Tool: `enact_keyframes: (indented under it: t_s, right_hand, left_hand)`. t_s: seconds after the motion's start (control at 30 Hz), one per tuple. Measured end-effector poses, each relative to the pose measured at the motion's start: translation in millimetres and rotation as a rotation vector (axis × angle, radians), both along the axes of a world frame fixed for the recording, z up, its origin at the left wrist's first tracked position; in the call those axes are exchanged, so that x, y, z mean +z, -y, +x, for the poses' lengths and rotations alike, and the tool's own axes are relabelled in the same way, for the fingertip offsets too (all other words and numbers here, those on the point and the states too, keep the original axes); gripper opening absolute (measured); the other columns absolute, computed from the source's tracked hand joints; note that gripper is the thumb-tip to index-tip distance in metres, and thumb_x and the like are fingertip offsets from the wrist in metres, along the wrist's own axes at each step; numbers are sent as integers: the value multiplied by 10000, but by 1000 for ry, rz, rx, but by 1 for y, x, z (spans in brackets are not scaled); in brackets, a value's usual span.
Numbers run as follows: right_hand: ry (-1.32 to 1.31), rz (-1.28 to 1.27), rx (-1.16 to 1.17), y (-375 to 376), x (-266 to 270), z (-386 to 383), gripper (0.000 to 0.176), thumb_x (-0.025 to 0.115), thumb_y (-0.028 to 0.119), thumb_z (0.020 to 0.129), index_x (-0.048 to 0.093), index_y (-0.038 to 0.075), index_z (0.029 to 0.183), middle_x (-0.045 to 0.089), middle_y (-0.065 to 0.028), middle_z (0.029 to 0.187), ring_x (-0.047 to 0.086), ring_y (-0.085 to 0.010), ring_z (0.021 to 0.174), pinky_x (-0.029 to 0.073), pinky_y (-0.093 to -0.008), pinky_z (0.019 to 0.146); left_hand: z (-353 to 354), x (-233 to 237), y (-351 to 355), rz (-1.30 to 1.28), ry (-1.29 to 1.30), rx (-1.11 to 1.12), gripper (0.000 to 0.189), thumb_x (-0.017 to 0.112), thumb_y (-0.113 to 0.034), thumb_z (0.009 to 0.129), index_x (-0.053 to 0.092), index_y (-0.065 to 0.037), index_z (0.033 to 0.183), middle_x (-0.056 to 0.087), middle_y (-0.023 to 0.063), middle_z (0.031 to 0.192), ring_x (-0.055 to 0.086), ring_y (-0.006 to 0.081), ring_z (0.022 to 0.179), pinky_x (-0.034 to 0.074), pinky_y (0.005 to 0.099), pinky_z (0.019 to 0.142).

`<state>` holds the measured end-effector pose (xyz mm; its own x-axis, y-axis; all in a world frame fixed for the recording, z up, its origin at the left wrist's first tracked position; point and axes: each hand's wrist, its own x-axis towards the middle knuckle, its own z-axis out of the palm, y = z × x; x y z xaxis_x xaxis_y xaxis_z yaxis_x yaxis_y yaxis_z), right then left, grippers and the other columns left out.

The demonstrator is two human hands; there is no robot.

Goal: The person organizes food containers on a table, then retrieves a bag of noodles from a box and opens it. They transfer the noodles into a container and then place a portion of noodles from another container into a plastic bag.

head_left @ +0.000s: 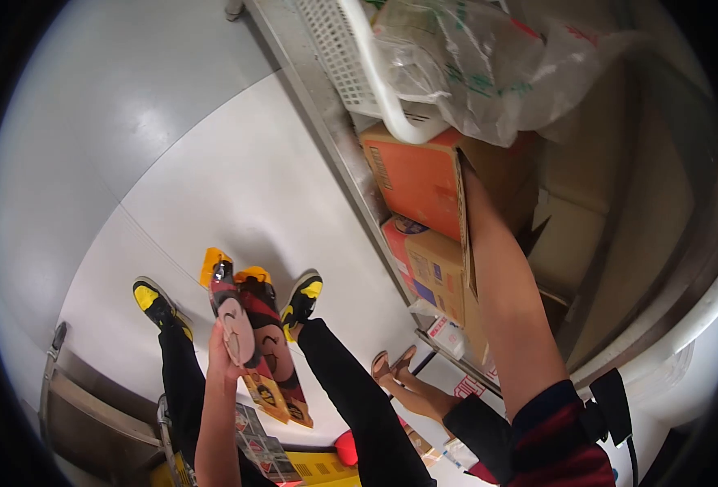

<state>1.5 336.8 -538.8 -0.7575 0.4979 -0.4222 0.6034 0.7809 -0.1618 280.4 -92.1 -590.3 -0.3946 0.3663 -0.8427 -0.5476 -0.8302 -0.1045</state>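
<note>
Standing beside a metal shelf on a pale floor, a person in dark trousers and black-and-yellow shoes is seen from a camera worn on the head. On the shelf sit an orange cardboard box and smaller printed boxes just below it. A white plastic basket rests on the shelf's upper level, with a crumpled clear bag spilling over its rim. The right arm, bare below a red-and-dark striped sleeve, stretches from the shelf's front edge up to the open side of the cardboard box. The right hand is hidden behind the flap, so whether its fingers are spread or closed cannot be told. Well clear of the shelf, out over the floor between the two shoes, the left hand holds a small fan of snack packets, red with a cartoon face and orange ends, with the fingers closed together round their lower half. The packets look light, thin and glossy. They are likely to slip against one another and to crush easily, so a flat grip across the middle of the stack seems safer than a pinch at a sealed end. The cardboard box looks stiff, though its loose flap would offer little to hold by.
</note>
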Motion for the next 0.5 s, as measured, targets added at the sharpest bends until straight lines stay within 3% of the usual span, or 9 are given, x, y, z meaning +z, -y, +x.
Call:
enact_keyframes:
  t_s: [0.23,0.37,0.47,0.5]
  right_hand:
    - [102,221,187,-11,-8,-5,390,497,307,813,478,27,1083,525,-126,1034,515,-259,938,410,-341,773]
    - [97,260,226,-17,-5,10,392,499,312,810,481,29,1081,527,-132,1032,515,-265,938,410,-343,771]
    - [102,281,245,-23,-2,13,393,500,315,809,483,30,1079,528,-137,1030,515,-269,937,410,-345,769]
    - [101,285,245,-24,-1,12,393,501,316,808,484,31,1078,529,-139,1030,515,-271,937,411,-345,768]
  left_hand:
    - [-2,-5,4,125,-18,-67,424,485,-363,815,467,-48,1098,552,99,1025,547,213,916,458,339,792]
    - [-18,7,3,43,-90,-117,440,444,-343,840,426,-31,1150,532,122,1070,530,234,962,432,365,837]
    - [-22,14,1,82,22,-118,381,432,-369,847,480,-73,1082,568,75,985,564,187,863,474,317,750]
    - [-19,10,2,129,-30,-90,378,416,-358,857,471,-72,1099,558,79,1016,556,188,886,462,322,778]
